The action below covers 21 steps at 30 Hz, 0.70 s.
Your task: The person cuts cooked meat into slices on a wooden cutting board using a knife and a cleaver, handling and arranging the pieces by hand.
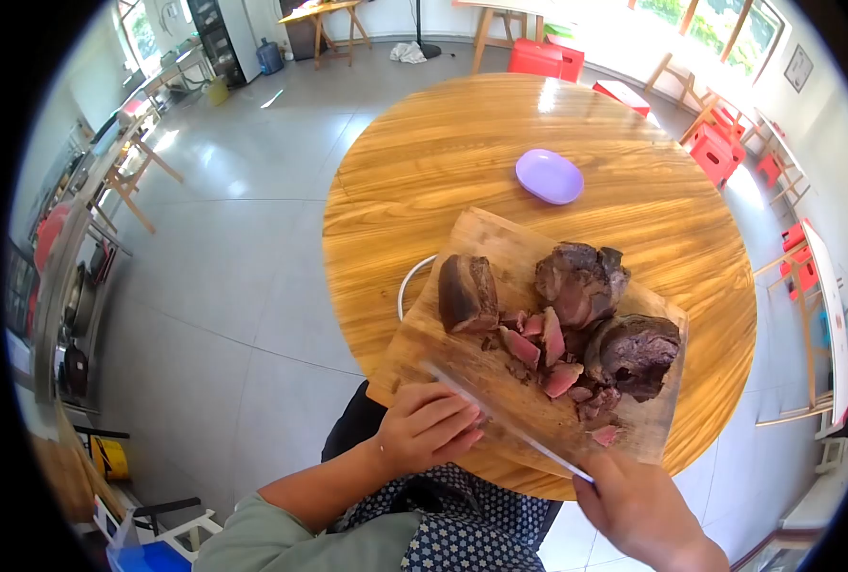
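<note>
A knife (514, 425) lies slantwise over the near part of the wooden cutting board (500, 229), its handle wrapped in my right hand (645, 505). My left hand (429, 427) is beside the blade at the board's near edge, fingers curled together; what they hold, if anything, is hidden. Beyond the blade lie several pink-red meat slices (554, 334) and dark crumbs. Three large dark-crusted meat chunks rest on the board: a block (468, 294) at the left, a lump (581, 281) at the back, and another lump (633, 355) at the right.
A round wooden table (395, 162) carries the board and, farther back, a purple oval dish (550, 177). A white loop (409, 286) shows at the board's left edge. Red stools (715, 153) and tables stand around the room; a blue water jug (268, 57) is far left.
</note>
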Each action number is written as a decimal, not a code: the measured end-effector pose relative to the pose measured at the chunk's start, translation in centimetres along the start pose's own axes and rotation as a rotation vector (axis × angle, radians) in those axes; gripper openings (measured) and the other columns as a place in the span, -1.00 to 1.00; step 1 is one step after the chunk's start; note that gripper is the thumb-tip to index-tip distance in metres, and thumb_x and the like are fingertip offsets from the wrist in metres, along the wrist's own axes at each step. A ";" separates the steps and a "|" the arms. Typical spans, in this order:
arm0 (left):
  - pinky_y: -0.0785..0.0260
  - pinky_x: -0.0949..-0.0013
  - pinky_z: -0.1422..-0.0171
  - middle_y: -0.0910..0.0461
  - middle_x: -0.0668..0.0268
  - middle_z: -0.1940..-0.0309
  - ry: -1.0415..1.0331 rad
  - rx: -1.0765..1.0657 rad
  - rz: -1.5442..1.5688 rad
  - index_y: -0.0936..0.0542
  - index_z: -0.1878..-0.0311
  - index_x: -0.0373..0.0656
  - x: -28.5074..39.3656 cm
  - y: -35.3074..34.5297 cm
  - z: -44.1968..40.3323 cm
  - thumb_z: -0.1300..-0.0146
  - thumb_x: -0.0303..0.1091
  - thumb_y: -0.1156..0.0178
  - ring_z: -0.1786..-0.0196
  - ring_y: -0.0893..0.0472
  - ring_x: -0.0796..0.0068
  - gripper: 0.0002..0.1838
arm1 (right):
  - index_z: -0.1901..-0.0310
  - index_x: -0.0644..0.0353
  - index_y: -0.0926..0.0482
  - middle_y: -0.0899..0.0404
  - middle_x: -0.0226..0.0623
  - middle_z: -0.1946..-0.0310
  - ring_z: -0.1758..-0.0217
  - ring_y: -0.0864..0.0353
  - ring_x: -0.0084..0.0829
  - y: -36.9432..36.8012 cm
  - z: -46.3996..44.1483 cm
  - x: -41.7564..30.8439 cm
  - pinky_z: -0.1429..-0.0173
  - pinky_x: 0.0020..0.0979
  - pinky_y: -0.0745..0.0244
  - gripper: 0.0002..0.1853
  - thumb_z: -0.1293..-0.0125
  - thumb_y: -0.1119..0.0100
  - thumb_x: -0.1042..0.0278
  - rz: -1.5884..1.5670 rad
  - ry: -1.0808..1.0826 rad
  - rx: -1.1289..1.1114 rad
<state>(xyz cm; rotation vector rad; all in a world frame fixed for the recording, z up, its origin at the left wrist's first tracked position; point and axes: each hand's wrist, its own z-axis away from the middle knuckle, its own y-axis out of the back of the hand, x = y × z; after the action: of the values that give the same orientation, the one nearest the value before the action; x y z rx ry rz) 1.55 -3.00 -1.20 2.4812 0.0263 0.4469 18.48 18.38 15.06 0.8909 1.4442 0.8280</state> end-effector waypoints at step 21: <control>-0.60 0.18 0.01 -0.74 0.37 0.16 0.034 -0.094 0.026 -0.77 0.20 -0.13 -0.3 0.7 -0.6 -0.01 -0.37 -0.56 0.05 -0.72 0.20 -0.74 | 0.09 0.24 -0.40 -0.49 -0.02 0.30 0.33 -0.61 0.03 1.2 -2.3 -0.3 0.34 -0.06 -0.53 -0.82 -0.37 -0.18 0.47 -0.101 -0.159 -0.377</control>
<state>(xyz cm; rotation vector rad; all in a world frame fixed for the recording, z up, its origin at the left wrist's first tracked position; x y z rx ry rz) 1.00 -3.21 -0.44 2.3840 -0.0127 0.4908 16.23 18.73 16.40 0.5786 1.1360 0.8958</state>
